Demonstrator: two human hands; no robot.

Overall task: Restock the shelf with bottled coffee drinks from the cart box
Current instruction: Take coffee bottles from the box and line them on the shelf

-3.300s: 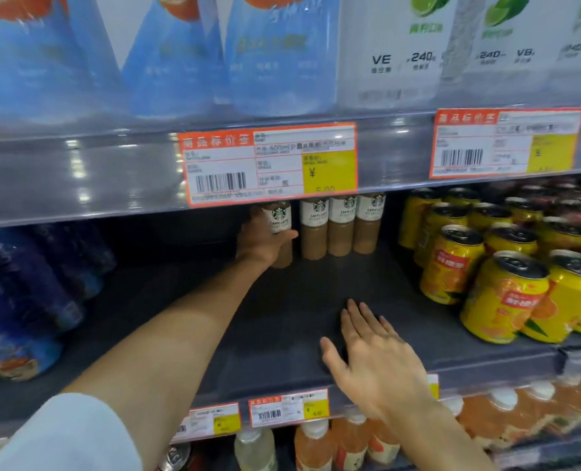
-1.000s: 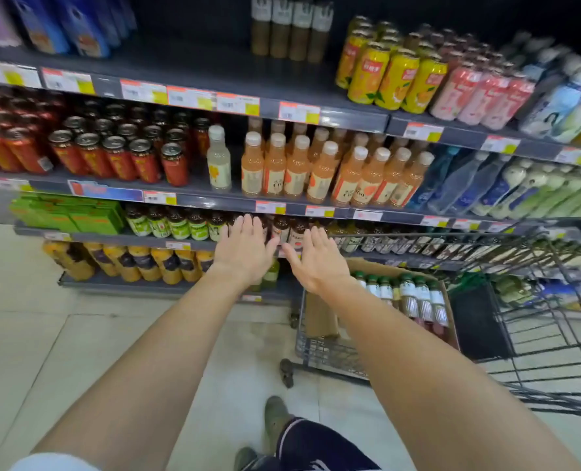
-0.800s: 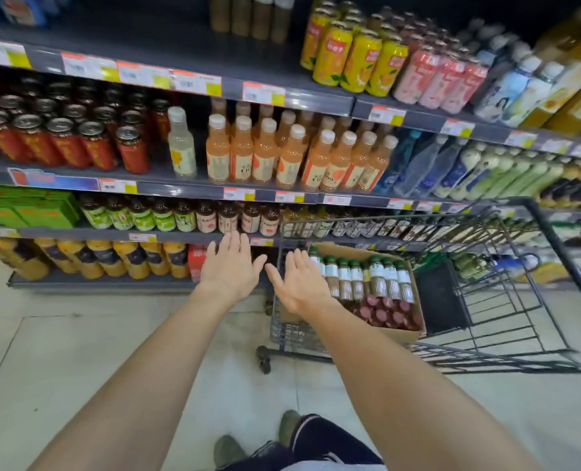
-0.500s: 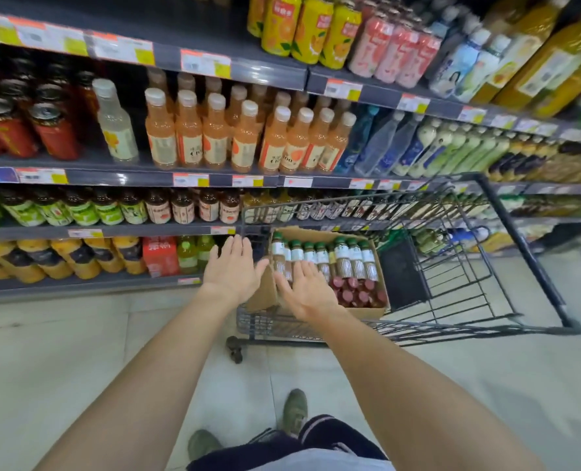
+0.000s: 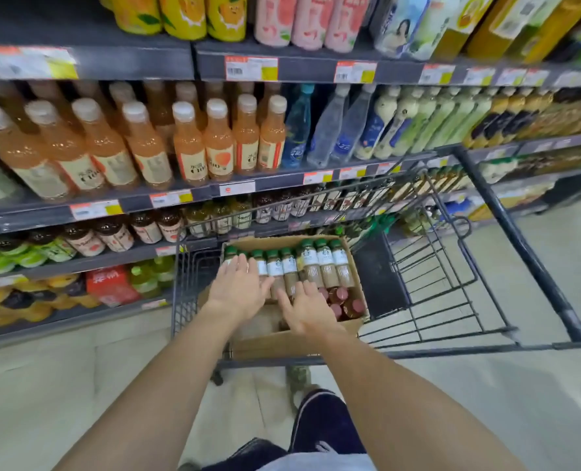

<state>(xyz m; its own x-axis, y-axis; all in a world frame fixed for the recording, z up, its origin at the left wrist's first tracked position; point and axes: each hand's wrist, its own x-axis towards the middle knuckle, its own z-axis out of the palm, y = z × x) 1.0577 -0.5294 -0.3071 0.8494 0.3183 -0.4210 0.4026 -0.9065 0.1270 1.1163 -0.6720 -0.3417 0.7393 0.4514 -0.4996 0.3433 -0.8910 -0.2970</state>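
Frankly, with my left hand (image 5: 239, 289) and right hand (image 5: 307, 309) both open, gripping nothing, over the green-capped coffee bottles (image 5: 307, 266) packed tight in the cart box (image 5: 284, 341), a careless grab could topple neighbours.

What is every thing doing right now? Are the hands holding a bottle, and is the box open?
Left hand: open, fingers spread over the bottles, gripping nothing.
Right hand: open, over the box, holding nothing.
Cardboard box: open on top, sitting in the cart.
Green-capped coffee bottles: upright, capped, in the box.
Red-capped bottles: upright, capped, in the box.
Cart: parked beside the shelves.
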